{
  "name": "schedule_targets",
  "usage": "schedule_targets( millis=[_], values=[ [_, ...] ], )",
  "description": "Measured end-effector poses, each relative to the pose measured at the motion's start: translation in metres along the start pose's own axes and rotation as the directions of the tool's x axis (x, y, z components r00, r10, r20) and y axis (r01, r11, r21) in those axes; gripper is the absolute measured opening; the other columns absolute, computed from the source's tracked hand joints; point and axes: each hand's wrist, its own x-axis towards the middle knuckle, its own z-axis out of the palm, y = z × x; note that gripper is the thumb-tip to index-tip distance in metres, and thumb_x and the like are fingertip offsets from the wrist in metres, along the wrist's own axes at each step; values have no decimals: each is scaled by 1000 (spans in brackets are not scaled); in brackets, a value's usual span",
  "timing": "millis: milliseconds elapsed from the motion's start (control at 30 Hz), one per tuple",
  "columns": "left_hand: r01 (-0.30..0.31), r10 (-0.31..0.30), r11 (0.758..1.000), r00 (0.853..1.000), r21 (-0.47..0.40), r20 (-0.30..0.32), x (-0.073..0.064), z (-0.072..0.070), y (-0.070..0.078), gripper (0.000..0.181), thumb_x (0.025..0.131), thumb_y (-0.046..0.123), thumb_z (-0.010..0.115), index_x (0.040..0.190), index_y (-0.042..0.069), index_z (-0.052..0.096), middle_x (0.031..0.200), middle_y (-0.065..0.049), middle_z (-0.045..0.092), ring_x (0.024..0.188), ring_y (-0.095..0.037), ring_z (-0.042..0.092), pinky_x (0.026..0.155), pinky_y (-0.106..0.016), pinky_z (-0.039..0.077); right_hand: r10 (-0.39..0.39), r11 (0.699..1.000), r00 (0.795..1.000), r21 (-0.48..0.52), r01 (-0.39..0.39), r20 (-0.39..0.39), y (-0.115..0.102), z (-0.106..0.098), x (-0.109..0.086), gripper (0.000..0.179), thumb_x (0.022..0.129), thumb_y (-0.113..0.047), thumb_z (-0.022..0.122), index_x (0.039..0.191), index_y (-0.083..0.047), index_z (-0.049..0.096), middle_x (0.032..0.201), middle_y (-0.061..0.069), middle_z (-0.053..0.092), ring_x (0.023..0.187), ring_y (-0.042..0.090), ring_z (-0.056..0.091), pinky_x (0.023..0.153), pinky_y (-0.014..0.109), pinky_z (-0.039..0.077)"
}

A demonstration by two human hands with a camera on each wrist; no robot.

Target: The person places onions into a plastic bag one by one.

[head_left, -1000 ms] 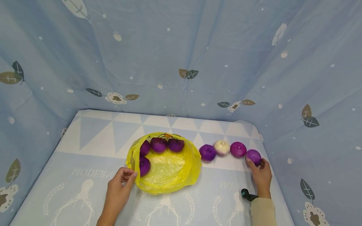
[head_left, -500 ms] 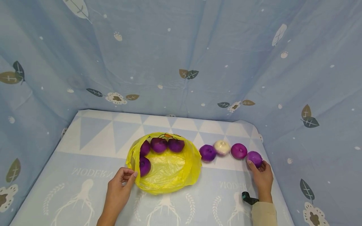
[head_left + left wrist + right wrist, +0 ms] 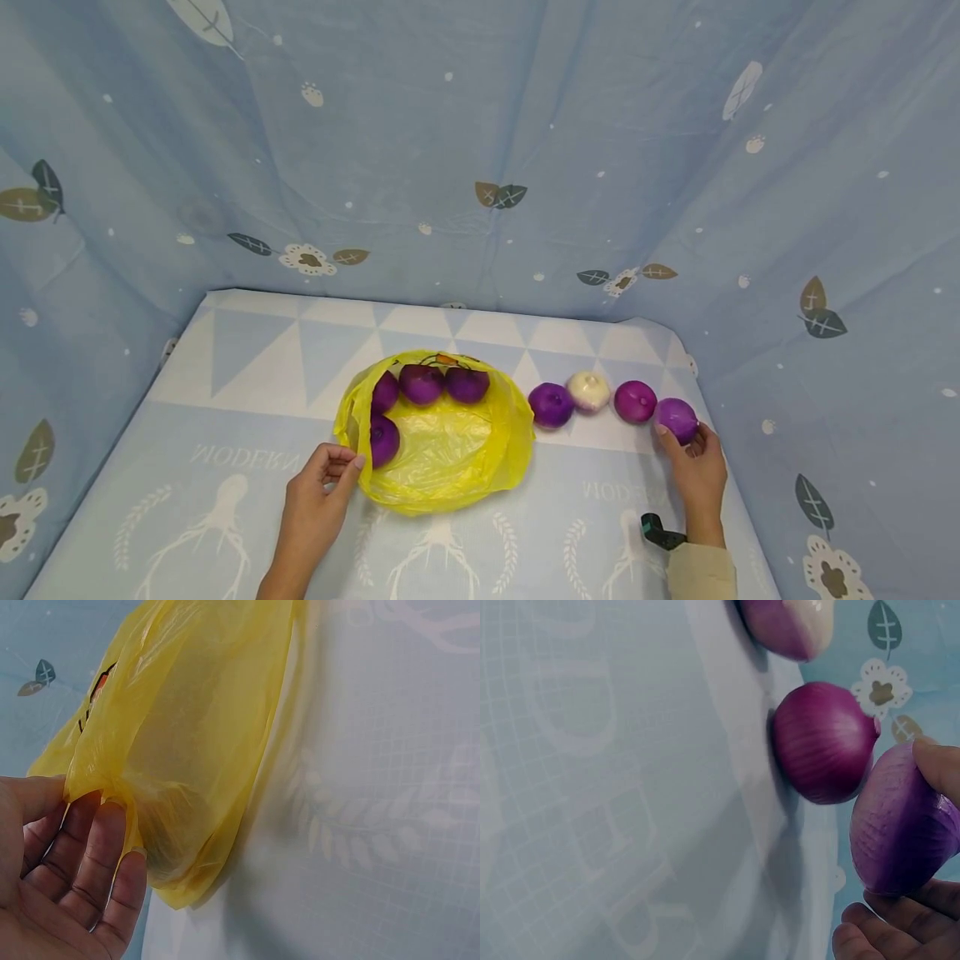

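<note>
gripping a shiny, kinda ridged violet onion (image 3: 677, 419) in the right hand (image 3: 697, 475), like 3 o'clock from a crinkly yellow bag (image 3: 516, 454), plus pinching that bag at 8 o'clock, left hand (image 3: 318, 487)

blue curtain (image 3: 615, 100) | leaf prints (image 3: 512, 197) | pale tablecloth (image 3: 570, 475) | triangle border (image 3: 247, 354) | white lettering (image 3: 243, 456)

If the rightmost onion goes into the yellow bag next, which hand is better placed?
Probably the right hand: it grips the rightmost onion, while the left hand pinches the yellow bag at its left edge.
</note>
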Motion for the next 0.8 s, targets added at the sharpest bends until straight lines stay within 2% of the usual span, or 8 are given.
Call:
schedule_targets(
  millis=[333,500,667,800],
  values=[
    [9,-9,1000,1000,3,7,0,0,0,9,102,15,72,104,10,65,92,1,69,84,-12,65,73,-16,51,-70,997,998,32,70,7,-21,0,-13,97,95,-46,78,162,2,27,159,32,37,148,43,37,120,52,29],
    [15,-15,1000,1000,10,12,-1,-1,0,9,102,16,72,104,11,64,91,2,69,85,-12,65,72,-19,53,-129,992,991,1,129,19,-37,2,-25,95,93,-45,80,161,-1,31,159,28,40,148,41,39,118,51,32],
    [2,-2,1000,1000,21,10,-1,-1,1,9,102,16,72,104,11,64,92,2,69,85,-12,65,72,-21,54,-196,980,979,-20,197,49,-55,4,-37,94,92,-45,82,161,-3,34,160,26,41,147,41,41,115,51,35],
    [2,-2,1000,1000,22,7,-1,-2,1,9,102,15,72,103,11,64,91,2,69,85,-12,65,72,-20,53,-274,961,960,-20,276,66,-67,7,-44,89,92,-39,84,159,-3,39,159,24,43,144,40,45,113,47,38]
  ],
)
